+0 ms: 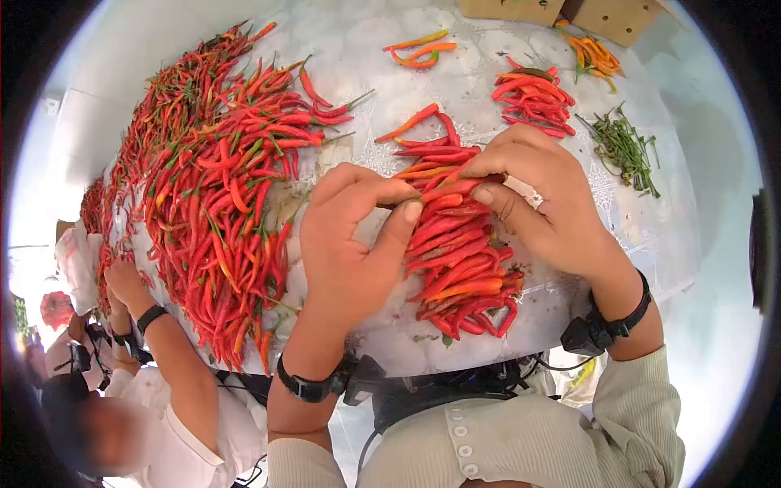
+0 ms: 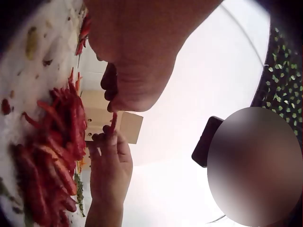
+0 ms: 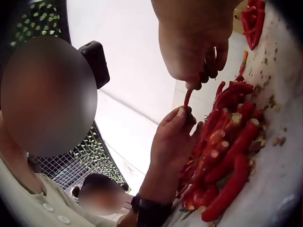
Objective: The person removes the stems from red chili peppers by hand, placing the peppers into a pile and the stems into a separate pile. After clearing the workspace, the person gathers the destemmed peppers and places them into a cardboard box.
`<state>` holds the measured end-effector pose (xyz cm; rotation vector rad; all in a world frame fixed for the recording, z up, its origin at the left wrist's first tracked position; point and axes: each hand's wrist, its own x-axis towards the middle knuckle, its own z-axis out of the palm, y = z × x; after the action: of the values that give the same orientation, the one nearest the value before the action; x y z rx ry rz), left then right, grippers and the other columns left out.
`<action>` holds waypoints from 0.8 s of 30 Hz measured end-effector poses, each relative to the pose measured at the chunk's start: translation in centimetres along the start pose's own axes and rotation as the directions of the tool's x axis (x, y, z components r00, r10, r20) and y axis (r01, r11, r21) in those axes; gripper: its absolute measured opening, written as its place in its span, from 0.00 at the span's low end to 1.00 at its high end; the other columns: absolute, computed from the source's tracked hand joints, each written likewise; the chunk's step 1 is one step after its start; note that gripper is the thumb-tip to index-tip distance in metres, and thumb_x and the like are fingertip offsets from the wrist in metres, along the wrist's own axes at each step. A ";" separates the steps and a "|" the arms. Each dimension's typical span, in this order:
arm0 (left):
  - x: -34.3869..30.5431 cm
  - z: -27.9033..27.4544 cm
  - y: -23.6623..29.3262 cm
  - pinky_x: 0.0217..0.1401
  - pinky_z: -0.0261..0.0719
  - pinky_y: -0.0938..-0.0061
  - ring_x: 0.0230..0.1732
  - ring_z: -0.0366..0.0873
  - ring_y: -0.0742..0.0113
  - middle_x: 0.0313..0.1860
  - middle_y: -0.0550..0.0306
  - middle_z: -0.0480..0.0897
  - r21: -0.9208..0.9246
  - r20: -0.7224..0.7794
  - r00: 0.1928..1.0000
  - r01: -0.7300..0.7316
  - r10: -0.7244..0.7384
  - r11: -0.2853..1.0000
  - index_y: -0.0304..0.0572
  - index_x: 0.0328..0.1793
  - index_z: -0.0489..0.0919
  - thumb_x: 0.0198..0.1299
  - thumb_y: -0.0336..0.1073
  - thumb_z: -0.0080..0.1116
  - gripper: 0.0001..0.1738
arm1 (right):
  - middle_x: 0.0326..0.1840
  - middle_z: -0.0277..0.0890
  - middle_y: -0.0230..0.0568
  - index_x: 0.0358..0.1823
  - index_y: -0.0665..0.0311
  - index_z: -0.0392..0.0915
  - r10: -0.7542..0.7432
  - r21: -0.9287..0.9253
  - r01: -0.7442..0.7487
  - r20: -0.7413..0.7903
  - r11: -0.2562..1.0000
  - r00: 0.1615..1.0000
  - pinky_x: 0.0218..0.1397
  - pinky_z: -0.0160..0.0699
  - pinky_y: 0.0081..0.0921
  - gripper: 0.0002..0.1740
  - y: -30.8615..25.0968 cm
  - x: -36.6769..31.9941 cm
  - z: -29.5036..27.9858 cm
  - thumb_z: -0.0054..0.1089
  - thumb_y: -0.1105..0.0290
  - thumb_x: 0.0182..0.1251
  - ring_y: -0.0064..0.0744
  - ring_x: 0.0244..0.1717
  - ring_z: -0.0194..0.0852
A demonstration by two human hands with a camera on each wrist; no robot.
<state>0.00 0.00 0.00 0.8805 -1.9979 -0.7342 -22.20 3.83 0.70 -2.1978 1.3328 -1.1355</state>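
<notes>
Both hands pinch one red chili pepper (image 1: 443,198) between them, the left hand (image 1: 354,236) at one end and the right hand (image 1: 553,199) at the other. In the right wrist view a short stretch of this chili (image 3: 187,98) shows between the fingertips; the rest is hidden by the fingers. Below the hands lies a row of red chilies (image 1: 455,260) stacked side by side on the table. Pale cut ends show on several of these chilies (image 3: 222,144) in the right wrist view.
A big heap of chilies with stems (image 1: 228,187) covers the table's left side. Farther back lie a small red chili pile (image 1: 533,98), orange chilies (image 1: 598,57), green stems (image 1: 626,150) and cardboard boxes (image 1: 521,10). Another person's arm (image 1: 183,358) reaches in at the left.
</notes>
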 end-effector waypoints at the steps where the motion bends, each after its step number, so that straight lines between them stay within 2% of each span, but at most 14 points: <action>1: -0.1 -0.1 -0.2 0.44 0.73 0.74 0.37 0.76 0.66 0.33 0.56 0.80 -0.033 0.015 1.000 0.010 -0.010 0.999 0.36 0.38 0.83 0.55 0.28 0.66 0.06 | 0.33 0.75 0.42 0.40 0.63 0.78 -0.006 0.018 0.007 -0.014 1.000 1.000 0.42 0.71 0.37 0.08 0.1 0.0 0.3 0.62 0.71 0.61 0.43 0.38 0.73; 8: -0.1 -0.2 -0.2 0.46 0.71 0.76 0.38 0.74 0.70 0.35 0.56 0.79 -0.211 0.071 0.995 0.084 -0.071 0.974 0.33 0.40 0.82 0.57 0.27 0.65 0.07 | 0.33 0.74 0.43 0.39 0.65 0.77 0.003 0.177 0.007 -0.053 0.984 0.999 0.40 0.71 0.36 0.08 0.6 -0.3 0.5 0.62 0.72 0.61 0.45 0.36 0.73; 11: -0.1 0.0 -0.8 0.42 0.74 0.74 0.35 0.77 0.67 0.33 0.55 0.80 -0.281 0.026 0.992 0.124 -0.122 0.952 0.36 0.38 0.83 0.53 0.27 0.66 0.06 | 0.33 0.74 0.43 0.40 0.66 0.77 0.129 0.277 -0.123 -0.004 0.953 0.992 0.40 0.71 0.35 0.08 0.3 -0.3 0.6 0.63 0.71 0.61 0.45 0.37 0.73; 14: -0.1 0.3 -0.5 0.43 0.74 0.74 0.36 0.78 0.67 0.33 0.55 0.80 -0.188 -0.004 0.993 0.118 -0.121 0.975 0.36 0.37 0.83 0.53 0.26 0.65 0.06 | 0.34 0.76 0.41 0.41 0.66 0.79 0.139 0.248 -0.136 0.005 0.959 0.990 0.44 0.72 0.31 0.08 0.5 -0.6 0.7 0.63 0.72 0.62 0.38 0.39 0.74; 17: -0.1 0.5 0.6 0.43 0.73 0.75 0.36 0.75 0.67 0.33 0.55 0.78 0.114 -0.030 0.999 0.023 -0.020 0.993 0.34 0.36 0.81 0.53 0.23 0.62 0.05 | 0.34 0.75 0.44 0.38 0.65 0.78 0.009 0.086 -0.004 -0.051 0.996 0.999 0.40 0.73 0.37 0.10 0.8 -0.5 0.9 0.66 0.69 0.57 0.46 0.38 0.73; 20: -0.1 0.8 0.2 0.41 0.73 0.74 0.34 0.76 0.65 0.31 0.54 0.78 0.191 -0.070 0.996 -0.043 0.058 0.981 0.35 0.35 0.81 0.51 0.23 0.62 0.05 | 0.33 0.74 0.44 0.36 0.64 0.78 -0.058 -0.006 0.058 -0.057 0.998 0.997 0.40 0.74 0.39 0.10 0.2 -0.5 0.8 0.67 0.69 0.54 0.47 0.38 0.73; 24: 0.0 0.8 0.3 0.40 0.73 0.71 0.34 0.76 0.61 0.31 0.53 0.77 0.243 -0.080 0.996 -0.017 0.037 0.970 0.36 0.35 0.81 0.50 0.24 0.63 0.05 | 0.32 0.74 0.42 0.35 0.63 0.79 -0.071 -0.027 0.070 -0.045 0.997 0.996 0.40 0.74 0.39 0.10 -0.1 -0.6 0.8 0.68 0.69 0.52 0.46 0.38 0.73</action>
<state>-0.79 0.32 -0.20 1.0055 -2.0480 -0.4356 -21.67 4.27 -0.06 -2.2658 1.3046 -1.2080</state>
